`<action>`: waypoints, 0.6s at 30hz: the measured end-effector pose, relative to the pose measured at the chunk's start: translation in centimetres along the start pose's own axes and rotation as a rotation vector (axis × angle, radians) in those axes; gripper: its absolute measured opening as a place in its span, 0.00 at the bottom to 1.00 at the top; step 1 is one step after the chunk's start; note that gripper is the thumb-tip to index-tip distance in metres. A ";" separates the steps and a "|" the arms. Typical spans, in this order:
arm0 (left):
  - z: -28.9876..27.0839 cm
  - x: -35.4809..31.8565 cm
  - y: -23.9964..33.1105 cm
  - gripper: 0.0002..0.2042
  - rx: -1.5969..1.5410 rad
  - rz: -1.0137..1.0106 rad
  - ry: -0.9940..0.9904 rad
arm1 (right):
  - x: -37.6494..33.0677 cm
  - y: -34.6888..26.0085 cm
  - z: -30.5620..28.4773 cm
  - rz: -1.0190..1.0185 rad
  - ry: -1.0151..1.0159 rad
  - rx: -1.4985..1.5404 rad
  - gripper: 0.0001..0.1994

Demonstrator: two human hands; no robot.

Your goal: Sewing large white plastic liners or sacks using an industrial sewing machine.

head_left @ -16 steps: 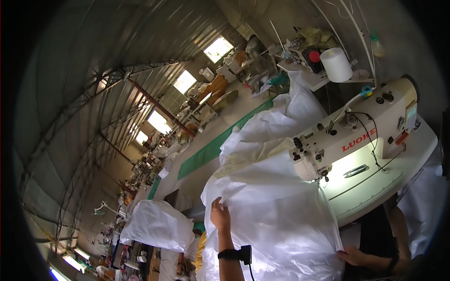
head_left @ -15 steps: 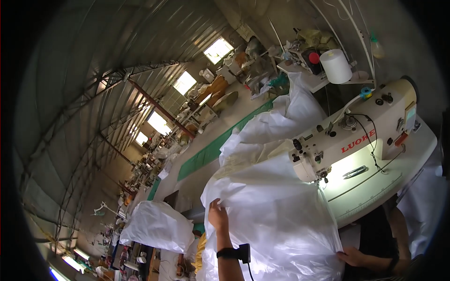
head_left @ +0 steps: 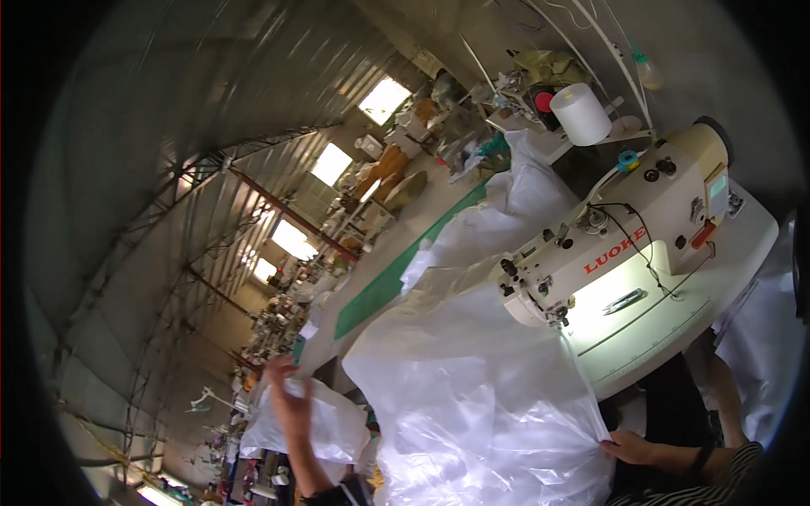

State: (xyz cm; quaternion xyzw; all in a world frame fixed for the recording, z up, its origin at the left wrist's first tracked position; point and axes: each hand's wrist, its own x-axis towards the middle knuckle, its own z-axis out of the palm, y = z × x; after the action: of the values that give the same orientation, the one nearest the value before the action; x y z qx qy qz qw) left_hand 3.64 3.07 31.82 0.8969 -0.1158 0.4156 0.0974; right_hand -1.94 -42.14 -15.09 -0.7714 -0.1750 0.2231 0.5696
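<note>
A large white translucent plastic sheet (head_left: 472, 396) spreads from under the sewing machine's needle down toward me. My right hand (head_left: 629, 447) pinches its right edge, below the machine's bed. Off the sheet to the left, my left hand (head_left: 288, 388) is raised with its fingers apart and nothing in them; it looks slightly blurred. The sewing machine (head_left: 620, 236) is cream-coloured with red lettering, and its lamp lights the bed. On that bed lies a pair of small metal thread snips (head_left: 624, 300).
A white thread cone (head_left: 580, 115) stands behind the machine. Another white plastic bundle (head_left: 333, 426) sits beyond my left hand. A long green strip (head_left: 396, 274) runs along the floor. More white sheeting (head_left: 523, 198) is heaped past the machine head.
My left hand has let go of the sheet's left part and moved left, away from it. My right hand still grips the right edge. The view has shifted slightly.
</note>
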 end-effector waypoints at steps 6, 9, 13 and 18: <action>10.8 -9.7 -7.3 0.49 0.470 -0.428 0.018 | 0.3 3.7 1.5 0.010 -0.041 -0.025 0.17; 9.9 -11.8 -13.4 0.15 0.315 -0.687 0.388 | 0.7 6.3 2.5 -0.024 -0.059 -0.022 0.17; 3.3 -4.4 -10.0 0.17 0.383 -0.250 0.574 | 0.3 6.9 3.6 0.028 -0.033 0.065 0.17; -10.4 -4.7 7.1 0.13 0.018 0.168 -0.245 | -1.3 0.3 0.4 0.053 -0.020 0.019 0.16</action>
State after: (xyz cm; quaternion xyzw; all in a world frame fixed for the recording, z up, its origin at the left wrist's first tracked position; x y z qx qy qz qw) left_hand -8.91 -0.26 35.35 0.9288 -0.1979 0.3107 0.0393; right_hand -3.27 -42.61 -15.30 -0.7681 -0.1577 0.2475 0.5691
